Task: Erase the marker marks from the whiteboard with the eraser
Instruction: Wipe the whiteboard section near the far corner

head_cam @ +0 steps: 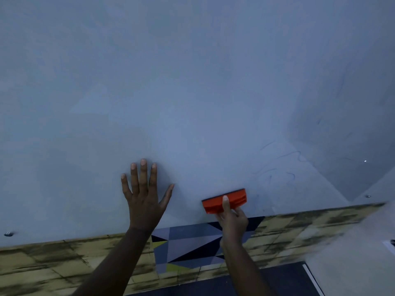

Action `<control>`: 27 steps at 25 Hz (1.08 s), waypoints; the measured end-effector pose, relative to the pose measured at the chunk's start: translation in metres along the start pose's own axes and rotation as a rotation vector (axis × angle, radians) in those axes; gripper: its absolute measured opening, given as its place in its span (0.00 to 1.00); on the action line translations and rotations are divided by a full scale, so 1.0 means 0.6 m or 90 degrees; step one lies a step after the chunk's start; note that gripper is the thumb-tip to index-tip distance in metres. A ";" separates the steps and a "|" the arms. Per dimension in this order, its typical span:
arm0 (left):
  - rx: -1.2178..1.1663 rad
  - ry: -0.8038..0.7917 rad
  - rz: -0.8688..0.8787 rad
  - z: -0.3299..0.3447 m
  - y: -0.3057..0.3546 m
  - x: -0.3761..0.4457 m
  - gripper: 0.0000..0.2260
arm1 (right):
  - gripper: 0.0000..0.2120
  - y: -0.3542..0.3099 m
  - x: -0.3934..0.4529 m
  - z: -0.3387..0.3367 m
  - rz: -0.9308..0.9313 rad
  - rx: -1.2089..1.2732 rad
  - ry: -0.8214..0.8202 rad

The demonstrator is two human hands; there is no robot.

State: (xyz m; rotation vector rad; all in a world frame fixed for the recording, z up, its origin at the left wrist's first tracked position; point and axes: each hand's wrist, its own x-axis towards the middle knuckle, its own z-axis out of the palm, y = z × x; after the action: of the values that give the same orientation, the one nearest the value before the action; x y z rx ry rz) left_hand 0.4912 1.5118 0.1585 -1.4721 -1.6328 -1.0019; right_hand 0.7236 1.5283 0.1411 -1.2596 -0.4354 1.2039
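The whiteboard (pixel 192 92) fills most of the view as a large pale grey surface on the wall. Faint dark marker marks (pixel 280 165) curl across its lower right part. My right hand (pixel 232 218) grips an orange eraser (pixel 224 200) by its back and holds it against the board near the bottom edge, just left of the marks. My left hand (pixel 145 197) lies flat on the board with its fingers spread, to the left of the eraser.
Below the board runs a yellowish brick-pattern wall (pixel 53 265) with a patch of grey, black and yellow triangles (pixel 188 246). Small metal mounts (pixel 8 233) sit at the board's lower corners. A dark floor strip (pixel 277 283) shows at the bottom right.
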 end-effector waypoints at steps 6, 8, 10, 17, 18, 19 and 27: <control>0.002 -0.042 -0.008 -0.015 0.008 -0.016 0.39 | 0.23 0.105 0.058 -0.050 0.253 0.073 0.010; 0.006 -0.058 -0.012 -0.020 0.010 -0.017 0.39 | 0.26 0.116 0.072 -0.063 0.314 0.098 -0.017; 0.013 -0.068 -0.009 -0.024 0.009 -0.015 0.39 | 0.26 0.114 0.074 -0.068 0.327 0.105 -0.035; -0.009 -0.063 -0.057 -0.036 0.044 -0.006 0.36 | 0.29 -0.015 0.024 0.004 -0.173 -0.095 0.073; -0.015 -0.060 -0.064 -0.037 0.050 -0.002 0.36 | 0.33 -0.036 0.006 0.022 -0.276 -0.146 0.062; -0.017 -0.055 -0.069 -0.038 0.057 0.001 0.35 | 0.35 -0.048 -0.010 0.035 -0.368 -0.207 0.048; -0.016 -0.078 0.066 -0.032 0.101 0.035 0.31 | 0.36 0.004 0.011 -0.008 -0.769 -0.640 -0.122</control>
State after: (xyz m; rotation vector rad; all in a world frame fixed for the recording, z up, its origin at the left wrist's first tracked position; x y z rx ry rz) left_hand 0.5498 1.5071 0.1911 -1.6464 -1.6148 -0.8933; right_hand 0.7288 1.5314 0.1354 -1.2787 -1.7772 -0.0197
